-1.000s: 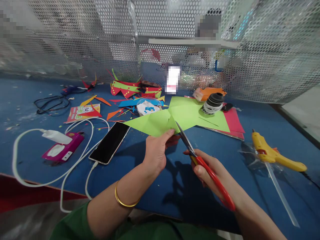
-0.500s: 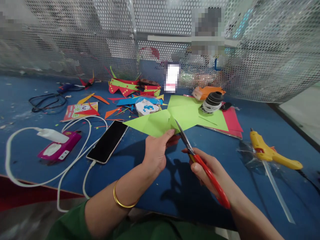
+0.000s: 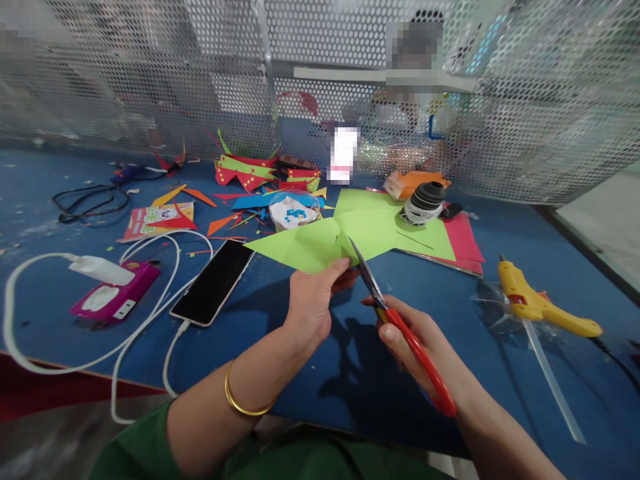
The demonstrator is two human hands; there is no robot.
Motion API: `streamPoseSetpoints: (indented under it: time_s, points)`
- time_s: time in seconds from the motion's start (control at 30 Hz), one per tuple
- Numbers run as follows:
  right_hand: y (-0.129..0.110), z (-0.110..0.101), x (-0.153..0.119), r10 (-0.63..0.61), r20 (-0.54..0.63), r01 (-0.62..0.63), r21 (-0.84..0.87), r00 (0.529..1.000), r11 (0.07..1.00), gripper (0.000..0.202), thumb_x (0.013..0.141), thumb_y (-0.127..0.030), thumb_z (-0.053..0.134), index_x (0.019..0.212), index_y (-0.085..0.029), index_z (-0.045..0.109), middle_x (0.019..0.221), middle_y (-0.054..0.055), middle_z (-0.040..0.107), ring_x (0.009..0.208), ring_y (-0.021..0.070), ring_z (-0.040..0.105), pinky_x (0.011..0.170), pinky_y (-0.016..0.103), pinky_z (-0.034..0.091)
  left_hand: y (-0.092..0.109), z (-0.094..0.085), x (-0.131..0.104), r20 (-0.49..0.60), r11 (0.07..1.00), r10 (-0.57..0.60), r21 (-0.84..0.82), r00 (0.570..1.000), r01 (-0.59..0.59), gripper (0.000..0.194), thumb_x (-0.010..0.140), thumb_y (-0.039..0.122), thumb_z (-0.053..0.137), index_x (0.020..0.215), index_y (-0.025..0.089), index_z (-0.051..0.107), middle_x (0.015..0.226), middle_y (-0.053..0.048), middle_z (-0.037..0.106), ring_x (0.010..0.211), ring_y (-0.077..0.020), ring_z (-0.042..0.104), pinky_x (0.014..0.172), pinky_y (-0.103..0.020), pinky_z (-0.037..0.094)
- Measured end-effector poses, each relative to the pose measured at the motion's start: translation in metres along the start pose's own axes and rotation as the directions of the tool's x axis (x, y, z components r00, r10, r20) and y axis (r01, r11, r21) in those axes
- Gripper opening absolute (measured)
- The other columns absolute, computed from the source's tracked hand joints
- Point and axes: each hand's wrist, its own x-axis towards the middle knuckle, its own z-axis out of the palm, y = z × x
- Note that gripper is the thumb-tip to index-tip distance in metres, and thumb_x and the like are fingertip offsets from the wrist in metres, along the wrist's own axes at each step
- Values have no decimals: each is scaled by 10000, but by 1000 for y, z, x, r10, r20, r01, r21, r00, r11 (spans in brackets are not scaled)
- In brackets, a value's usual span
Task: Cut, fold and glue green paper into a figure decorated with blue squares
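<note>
My left hand pinches the lower edge of a folded green paper between thumb and fingers, holding it above the blue table. In my right hand are red-handled scissors, the fingers closed round the handles. Their metal blades point up and to the left and meet the paper just right of my left thumb. Behind the held piece lies a larger green sheet on top of red paper. Part of the scissors' lower blade is hidden by the paper.
Left of my hands lie a black phone, white cables and a purple power strip. A yellow glue gun rests at right. Farther back are a cup of scraps, a black-topped roll, paper glasses and a mesh panel.
The view has shifted very slightly, so that things on the table sit a little farther left. Both hands keep their hold, with no clear movement of the scissors against the paper.
</note>
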Motion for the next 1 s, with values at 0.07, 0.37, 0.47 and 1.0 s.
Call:
streamPoseSetpoints:
  time_s: [0.07,0.37,0.47,1.0]
  points:
    - [0,0,-1,-1,0,1,1,1000,1000,603,865,-703,543,1192,-197,574,671,-55,390,516,94,358,447,224,292,0,0,0,0,1000,1,13,1000,-1,294,519,224,921,753,124,774,706,-61,759,613,-180,713,620,-289,584]
    - [-5,4,0,18,-10,-18,15,1000,1000,657,835,-740,551,1187,-186,581,649,-63,373,493,89,329,425,226,272,0,0,-2,-6,1000,-1,21,1000,1,273,533,216,906,755,125,775,729,-74,763,620,-185,709,651,-313,578]
    - [-2,5,0,23,-14,-22,20,1000,1000,627,848,-724,552,1179,-193,582,653,-64,367,501,91,340,431,225,283,0,1,-1,-16,1000,-3,29,1000,3,261,539,209,898,751,119,775,719,-72,759,626,-188,710,656,-316,577]
    - [-1,6,1,22,-36,-24,-63,999,998,600,864,-723,529,1137,-192,592,603,-71,351,474,92,330,432,230,281,2,0,-1,5,999,-12,37,1000,12,216,564,197,880,739,125,776,707,-69,753,626,-182,710,654,-312,579]
